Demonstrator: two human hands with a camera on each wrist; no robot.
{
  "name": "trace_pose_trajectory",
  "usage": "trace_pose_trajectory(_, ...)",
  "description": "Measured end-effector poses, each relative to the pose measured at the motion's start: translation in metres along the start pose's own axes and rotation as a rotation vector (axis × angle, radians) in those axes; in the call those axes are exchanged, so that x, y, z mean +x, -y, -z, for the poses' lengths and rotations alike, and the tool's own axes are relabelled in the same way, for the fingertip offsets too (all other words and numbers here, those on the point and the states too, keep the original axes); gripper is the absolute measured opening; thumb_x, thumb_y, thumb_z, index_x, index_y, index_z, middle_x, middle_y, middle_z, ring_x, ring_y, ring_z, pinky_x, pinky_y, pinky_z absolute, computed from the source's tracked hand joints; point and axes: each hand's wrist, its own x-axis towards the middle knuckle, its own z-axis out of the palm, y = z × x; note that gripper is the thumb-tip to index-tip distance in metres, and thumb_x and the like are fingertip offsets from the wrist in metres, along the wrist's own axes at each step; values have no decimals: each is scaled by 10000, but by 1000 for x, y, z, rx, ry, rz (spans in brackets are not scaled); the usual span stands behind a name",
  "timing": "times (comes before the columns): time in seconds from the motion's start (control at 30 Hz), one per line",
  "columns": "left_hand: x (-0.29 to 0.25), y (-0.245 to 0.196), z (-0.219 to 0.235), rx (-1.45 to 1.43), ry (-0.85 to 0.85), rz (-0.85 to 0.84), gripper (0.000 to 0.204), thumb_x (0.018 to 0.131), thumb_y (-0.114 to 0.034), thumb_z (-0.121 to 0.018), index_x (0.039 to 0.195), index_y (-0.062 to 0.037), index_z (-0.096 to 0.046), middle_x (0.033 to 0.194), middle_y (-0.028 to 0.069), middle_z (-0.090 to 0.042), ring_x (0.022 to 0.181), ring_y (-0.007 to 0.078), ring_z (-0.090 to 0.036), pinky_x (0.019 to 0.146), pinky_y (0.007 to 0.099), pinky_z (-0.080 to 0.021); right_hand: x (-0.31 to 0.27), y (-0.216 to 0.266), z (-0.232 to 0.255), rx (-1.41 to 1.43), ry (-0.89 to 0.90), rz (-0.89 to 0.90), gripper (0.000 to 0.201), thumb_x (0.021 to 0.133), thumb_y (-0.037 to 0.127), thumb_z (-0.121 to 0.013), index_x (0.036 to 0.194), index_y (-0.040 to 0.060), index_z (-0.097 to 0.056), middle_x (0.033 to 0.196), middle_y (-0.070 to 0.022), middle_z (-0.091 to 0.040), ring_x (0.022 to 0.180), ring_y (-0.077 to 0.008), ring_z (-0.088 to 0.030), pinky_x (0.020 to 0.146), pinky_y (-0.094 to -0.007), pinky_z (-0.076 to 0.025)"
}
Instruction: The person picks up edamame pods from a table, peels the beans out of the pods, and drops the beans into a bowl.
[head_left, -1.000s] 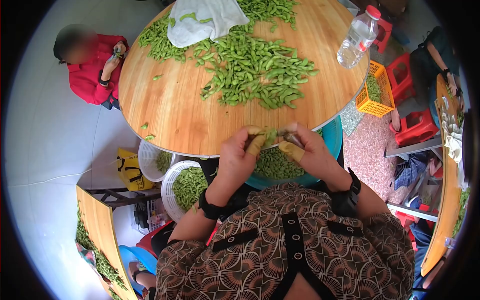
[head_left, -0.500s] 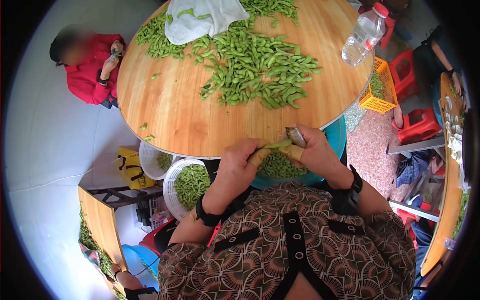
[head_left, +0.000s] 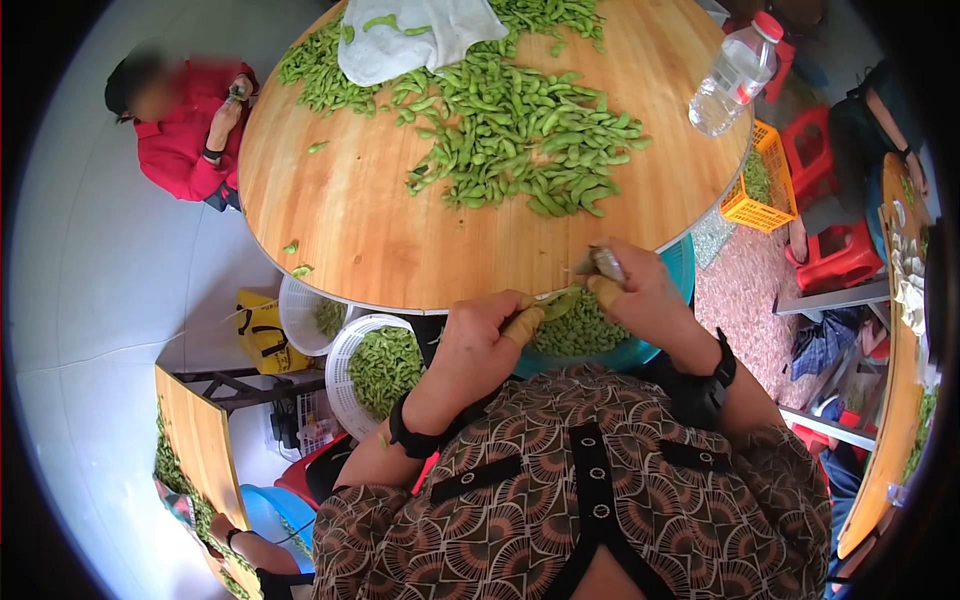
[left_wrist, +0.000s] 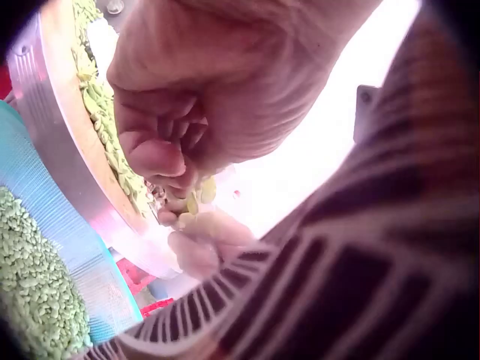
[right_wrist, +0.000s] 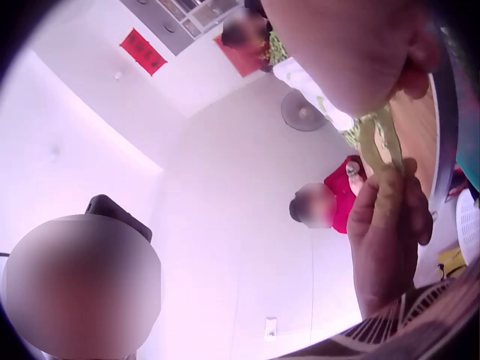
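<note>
Gripping a pod (head_left: pixel 557 304) in the left hand (head_left: pixel 482 335) and a shiny tool (head_left: pixel 607 264) in the right hand (head_left: pixel 648 303), could drop either by loosening too soon.

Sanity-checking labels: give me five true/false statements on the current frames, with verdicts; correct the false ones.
1. Both hands are empty. False: the left hand pinches a green pod; the right hand grips a metallic object.
2. A white cloth lies over part of the pod pile. True.
3. A plastic bottle stands on the wooden table. True.
4. The bottle is capped in blue. False: its cap is red.
5. The container below the hands is empty. False: the teal tub holds shelled beans.
</note>
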Motion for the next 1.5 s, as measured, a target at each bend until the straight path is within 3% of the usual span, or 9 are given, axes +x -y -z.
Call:
trace_pose_trajectory(0.07,-3,4,10,2,-41,20,139,870,-117,-648,909,16,-658,634,62,-593,548,116,-548,538,272,-449,-3,14,16,85,115,-171,102,802,53,-588,883,-5,-565,741,-119,-602,563,-225,-585,562,-323,-462)
trace_pose_trajectory(0.1,-8,6,24,74,18,41,151,865,-137,-639,907,8,-655,683,120,-609,603,223,-582,570,323,-461,-5,18,22,167,228,-346,108,838,74,-585,907,-4,-560,761,-102,-610,533,-194,-586,551,-305,-468)
trace_pose_trajectory(0.13,-13,9,39,146,73,62,164,859,-156,-631,905,-1,-652,732,177,-625,659,330,-616,602,373,-472,-6,17,27,167,238,-337,108,838,74,-585,907,-4,-560,761,-102,-610,533,-194,-586,551,-305,-468)
trace_pose_trajectory(0.2,-31,20,79,278,118,141,170,853,-163,-630,905,-3,-654,743,176,-629,680,339,-619,619,384,-477,-11,14,32,99,556,-320,146,867,93,-563,978,-2,-558,812,-67,-618,502,-131,-571,529,-268,-474)
trace_pose_trajectory(0.3,-26,29,96,465,51,122,168,832,-153,-634,909,-5,-657,772,179,-636,727,360,-622,652,406,-484,-14,1,23,77,621,-286,182,881,101,-542,1031,0,-559,848,-63,-626,496,-121,-570,513,-255,-475)
trace_pose_trajectory(0.47,69,55,107,628,-318,-297,184,746,-28,-606,921,7,-650,833,228,-632,801,415,-610,727,465,-497,2,13,10,208,610,-424,245,899,97,-477,1126,35,-543,836,-58,-623,484,-102,-548,485,-244,-454)
trace_pose_trajectory(0.67,148,79,91,634,-201,-280,129,783,-47,-632,892,18,-611,859,233,-637,829,421,-612,724,454,-500,0,15,7,288,606,-423,266,899,95,-461,1150,51,-539,823,-46,-617,480,-79,-512,470,-225,-430)
trace_pose_trajectory(1.33,97,63,62,184,-268,-191,265,832,39,-604,1081,-51,-608,775,37,-587,682,136,-544,603,285,-445,9,18,-8,363,512,-368,194,978,197,-496,1055,37,-575,780,-12,-607,513,-63,-501,462,-224,-389)
trace_pose_trajectory(1.5,58,19,24,-455,-83,6,219,836,17,-636,1048,-36,-645,837,107,-625,701,263,-604,614,304,-484,12,13,-14,620,373,-436,181,1000,202,-459,1104,67,-522,789,-16,-601,509,-66,-487,436,-209,-346)
